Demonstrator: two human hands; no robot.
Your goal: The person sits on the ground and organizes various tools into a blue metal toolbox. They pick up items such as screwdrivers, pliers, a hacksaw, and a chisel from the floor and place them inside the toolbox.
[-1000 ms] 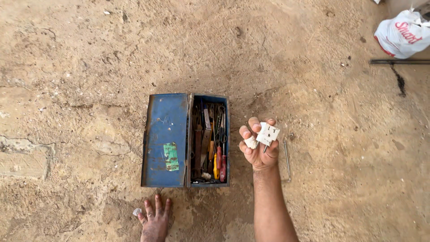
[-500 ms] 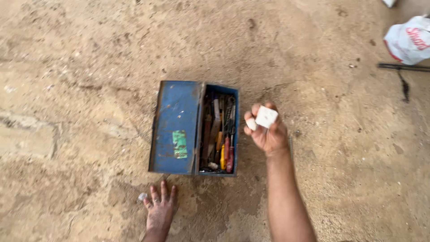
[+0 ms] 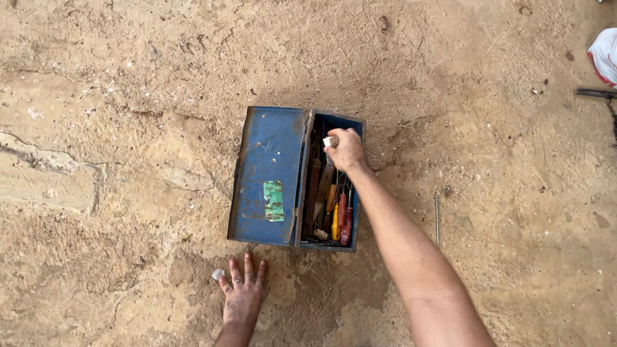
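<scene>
Right hand (image 3: 347, 151) now lowered over toolbox (image 3: 297, 178) — clenched on white block (image 3: 330, 141), previously raised beside box | left hand (image 3: 242, 297) splayed flat on ground (image 3: 128, 128) — releasing likely close

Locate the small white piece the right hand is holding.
In the head view, the small white piece sits in the fingertips of the right hand, over the far end of the open blue toolbox, above the screwdrivers.

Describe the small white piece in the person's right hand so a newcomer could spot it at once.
Find the open blue toolbox on the dirt floor. Over its far end is the right hand; the white piece shows at its fingertips, pale and blocky, unlike the long red and yellow tool handles below.
</scene>
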